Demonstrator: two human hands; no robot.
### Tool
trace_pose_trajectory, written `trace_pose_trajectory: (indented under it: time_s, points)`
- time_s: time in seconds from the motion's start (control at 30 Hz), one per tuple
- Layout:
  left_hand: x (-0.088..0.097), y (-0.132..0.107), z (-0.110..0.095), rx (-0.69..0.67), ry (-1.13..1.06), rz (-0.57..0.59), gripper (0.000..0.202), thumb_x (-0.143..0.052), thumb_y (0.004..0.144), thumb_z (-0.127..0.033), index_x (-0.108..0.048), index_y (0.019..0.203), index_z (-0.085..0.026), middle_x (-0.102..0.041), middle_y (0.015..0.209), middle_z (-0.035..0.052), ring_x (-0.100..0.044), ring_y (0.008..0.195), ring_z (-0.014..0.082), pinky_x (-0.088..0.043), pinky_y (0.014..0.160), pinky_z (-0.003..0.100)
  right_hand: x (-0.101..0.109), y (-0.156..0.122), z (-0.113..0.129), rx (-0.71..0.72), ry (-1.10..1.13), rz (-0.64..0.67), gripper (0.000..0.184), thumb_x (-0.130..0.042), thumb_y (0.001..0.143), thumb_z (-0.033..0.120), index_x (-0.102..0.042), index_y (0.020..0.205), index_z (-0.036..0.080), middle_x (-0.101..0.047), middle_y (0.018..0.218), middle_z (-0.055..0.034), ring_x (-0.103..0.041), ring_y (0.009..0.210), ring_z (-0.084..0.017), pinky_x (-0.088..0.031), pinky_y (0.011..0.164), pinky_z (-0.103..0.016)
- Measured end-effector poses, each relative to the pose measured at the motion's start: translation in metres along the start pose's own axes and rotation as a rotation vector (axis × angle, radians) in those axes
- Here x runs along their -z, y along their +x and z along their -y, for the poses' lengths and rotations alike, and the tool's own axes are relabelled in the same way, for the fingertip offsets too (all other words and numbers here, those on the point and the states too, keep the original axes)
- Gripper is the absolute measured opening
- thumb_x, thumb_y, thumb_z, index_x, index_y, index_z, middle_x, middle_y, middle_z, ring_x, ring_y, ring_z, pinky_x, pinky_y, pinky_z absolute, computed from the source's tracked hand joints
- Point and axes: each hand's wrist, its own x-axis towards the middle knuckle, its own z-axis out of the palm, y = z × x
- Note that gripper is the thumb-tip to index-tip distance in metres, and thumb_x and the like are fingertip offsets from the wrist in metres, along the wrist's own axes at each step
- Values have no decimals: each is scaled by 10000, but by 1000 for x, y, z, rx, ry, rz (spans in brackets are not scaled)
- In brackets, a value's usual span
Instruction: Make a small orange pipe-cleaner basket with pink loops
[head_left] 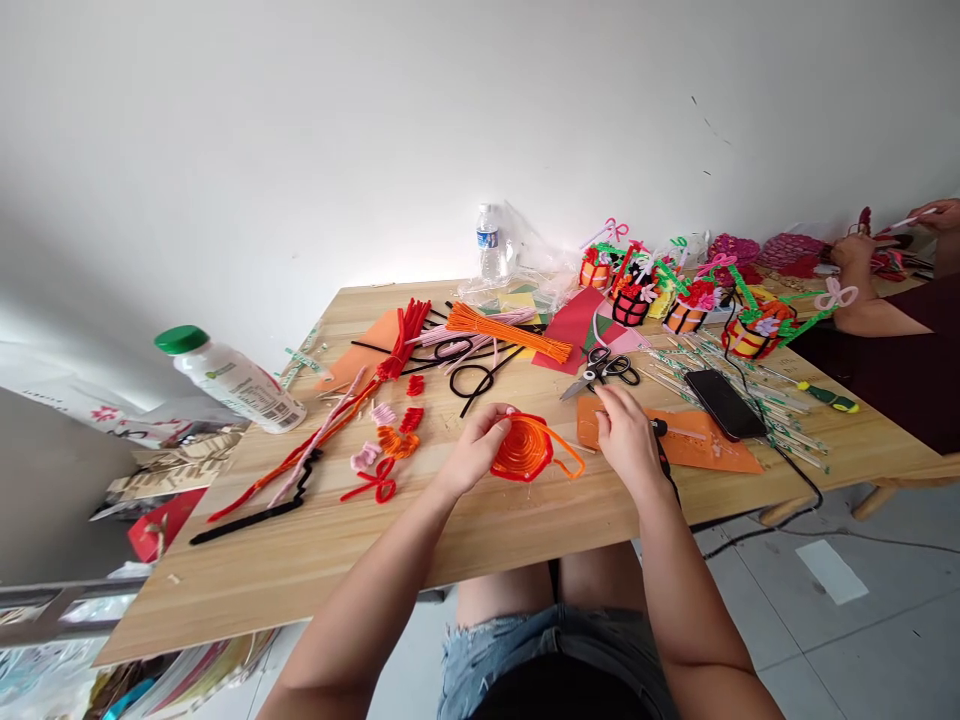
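Observation:
My left hand pinches the left edge of a small round coil of orange pipe cleaner with a red rim, held just over the table. A loose orange end loops out from its right side. My right hand is apart from the coil, its fingers stretched forward over a sheet of orange paper with nothing seen in them. A black tool that looks like a glue gun lies partly hidden behind that hand. Scissors with black handles rest just beyond its fingertips.
Bundles of red and orange pipe cleaners lie ahead. Curled pieces and a red bow are at left, near a white bottle. Several small flower baskets, a phone and a screwdriver are right. Another person's hands work beyond.

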Motion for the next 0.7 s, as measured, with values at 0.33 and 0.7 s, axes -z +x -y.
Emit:
trace_pose_trajectory:
  time_s: [0.33, 0.7]
  points:
    - [0, -1, 1, -8, -2, -3, 388, -613, 702, -509, -561, 915, -189, -579, 769, -10, -507, 652, 123, -407, 597, 237, 7, -2, 21, -355, 599, -303, 304, -450, 931, 399, -626, 1053, 184, -691, 766, -48, -651, 681, -175, -527, 703, -340]
    - [-1, -2, 1, -49, -14, -5, 339, -596, 738, -463, -558, 922, -181, -597, 829, 1, -516, 667, 115, -427, 628, 234, 1, -25, 77, -72, 383, 12, 83, -553, 877, 243, -633, 873, 222, -656, 837, -60, -610, 756, -183, -500, 681, -307]
